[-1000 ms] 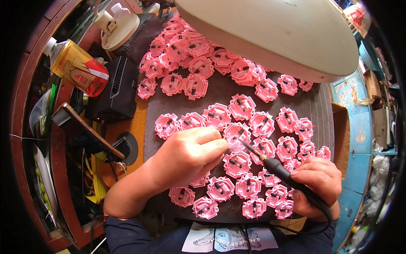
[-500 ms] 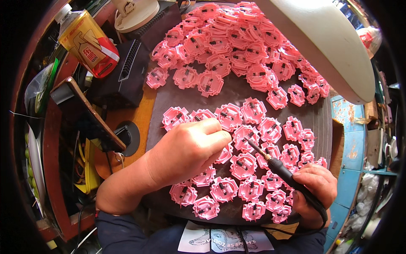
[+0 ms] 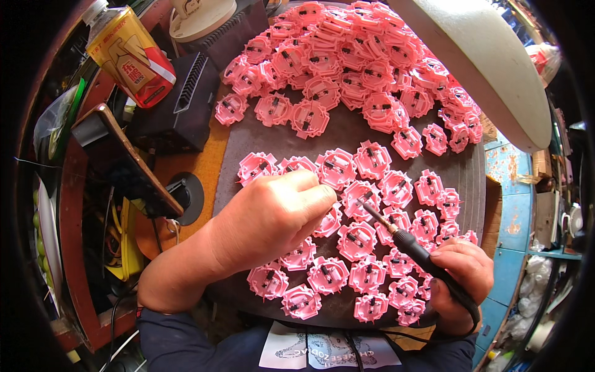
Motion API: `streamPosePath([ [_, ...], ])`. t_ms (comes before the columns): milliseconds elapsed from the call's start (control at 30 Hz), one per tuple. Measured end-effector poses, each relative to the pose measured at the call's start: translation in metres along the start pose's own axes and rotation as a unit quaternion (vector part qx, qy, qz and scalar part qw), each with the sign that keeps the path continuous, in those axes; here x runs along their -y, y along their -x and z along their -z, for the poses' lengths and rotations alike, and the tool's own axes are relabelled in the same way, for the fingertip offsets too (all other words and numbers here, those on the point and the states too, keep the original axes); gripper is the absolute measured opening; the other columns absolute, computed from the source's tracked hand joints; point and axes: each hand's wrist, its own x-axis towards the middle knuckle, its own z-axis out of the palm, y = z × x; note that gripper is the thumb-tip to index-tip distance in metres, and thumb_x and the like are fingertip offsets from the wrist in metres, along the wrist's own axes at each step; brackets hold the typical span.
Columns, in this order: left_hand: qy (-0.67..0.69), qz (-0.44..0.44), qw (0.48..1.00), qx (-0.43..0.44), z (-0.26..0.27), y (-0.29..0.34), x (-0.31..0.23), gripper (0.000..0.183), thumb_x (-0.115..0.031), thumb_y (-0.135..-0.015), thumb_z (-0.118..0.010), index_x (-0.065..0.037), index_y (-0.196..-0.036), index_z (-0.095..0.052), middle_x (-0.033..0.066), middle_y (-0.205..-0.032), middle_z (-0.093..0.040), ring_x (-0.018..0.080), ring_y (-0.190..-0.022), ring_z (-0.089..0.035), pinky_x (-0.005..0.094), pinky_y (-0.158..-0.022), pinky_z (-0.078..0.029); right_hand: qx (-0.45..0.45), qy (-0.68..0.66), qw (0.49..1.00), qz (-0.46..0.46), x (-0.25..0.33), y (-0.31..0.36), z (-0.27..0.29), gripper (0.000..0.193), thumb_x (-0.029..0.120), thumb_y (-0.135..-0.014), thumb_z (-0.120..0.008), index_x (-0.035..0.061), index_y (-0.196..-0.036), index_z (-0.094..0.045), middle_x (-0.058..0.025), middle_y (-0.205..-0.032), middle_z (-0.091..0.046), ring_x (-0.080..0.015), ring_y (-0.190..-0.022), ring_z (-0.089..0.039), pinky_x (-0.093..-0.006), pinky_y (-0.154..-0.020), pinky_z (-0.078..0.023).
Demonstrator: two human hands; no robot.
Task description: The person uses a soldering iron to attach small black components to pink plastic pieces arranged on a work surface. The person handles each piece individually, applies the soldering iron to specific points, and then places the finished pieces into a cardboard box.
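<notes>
Black parts [image 3: 356, 239] in pink casings [image 3: 349, 245], held soldering iron [image 3: 406, 242], capped bottle [image 3: 131, 56]

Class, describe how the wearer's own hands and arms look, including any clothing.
The left hand and right hand are ungloved, with no rings or watch visible. The left forearm is bare below a dark navy sleeve.

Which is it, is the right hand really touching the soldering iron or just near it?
Touching. The head view shows the right hand gripping the soldering iron, its black handle between thumb and fingers.
</notes>
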Motion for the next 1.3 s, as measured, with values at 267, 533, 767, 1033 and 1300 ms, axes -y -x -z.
streamPosePath([
  [267, 0.033, -0.024, 0.994, -0.103, 0.011, 0.002, -0.004, 0.020, 0.007, -0.085, -0.078, -0.001, -0.102, -0.069, 0.0117, -0.088, -0.068, 0.0283, -0.077, -0.067, 0.0378, -0.070, -0.055, -0.045, -0.003, 0.998, -0.046, 0.008, 0.010, 0.007, 0.032, 0.022, -0.083, -0.080, 0.0015, -0.106, -0.074, -0.0144, -0.086, -0.073, -0.0308, -0.076, -0.073, -0.0415, -0.071, -0.058],
  [533, 0.024, 0.069, 0.997, -0.014, 0.038, 0.011, -0.028, 0.015, 0.006, -0.085, -0.079, -0.001, -0.095, -0.070, 0.0101, -0.082, -0.066, 0.0245, -0.071, -0.064, 0.0337, -0.063, -0.051, -0.033, -0.103, 0.994, -0.015, 0.004, 0.020, 0.022, 0.041, -0.002, -0.069, -0.071, 0.0030, -0.110, -0.071, -0.0169, -0.086, -0.068, -0.0264, -0.067, -0.063, -0.0360, -0.060, -0.050],
  [767, 0.022, 0.007, 0.999, -0.044, 0.016, 0.027, -0.033, 0.026, 0.008, -0.078, -0.082, -0.001, -0.101, -0.075, 0.0122, -0.094, -0.070, 0.0281, -0.084, -0.072, 0.0368, -0.071, -0.058, -0.017, -0.055, 0.998, -0.003, 0.013, 0.022, 0.018, 0.031, 0.020, -0.086, -0.080, 0.0000, -0.108, -0.070, -0.0151, -0.082, -0.070, -0.0277, -0.063, -0.066, -0.0379, -0.056, -0.052],
  [1033, 0.036, -0.032, 0.998, 0.049, 0.003, 0.005, -0.050, 0.026, 0.005, -0.077, -0.084, 0.000, -0.100, -0.074, 0.0126, -0.094, -0.069, 0.0308, -0.080, -0.072, 0.0382, -0.068, -0.058, -0.017, -0.037, 0.998, -0.046, 0.018, 0.040, 0.023, 0.026, 0.019, -0.082, -0.081, 0.0030, -0.101, -0.074, -0.0129, -0.080, -0.072, -0.0289, -0.065, -0.070, -0.0408, -0.068, -0.056],
  [1300, 0.028, -0.049, 0.996, 0.066, -0.011, 0.004, -0.043, 0.023, 0.003, -0.078, -0.082, -0.001, -0.098, -0.072, 0.0118, -0.093, -0.069, 0.0310, -0.079, -0.072, 0.0399, -0.068, -0.058, 0.020, -0.085, 0.996, 0.022, 0.005, 0.031, 0.019, 0.030, 0.006, -0.078, -0.077, -0.0008, -0.107, -0.069, -0.0140, -0.077, -0.070, -0.0272, -0.057, -0.066, -0.0368, -0.051, -0.051],
])
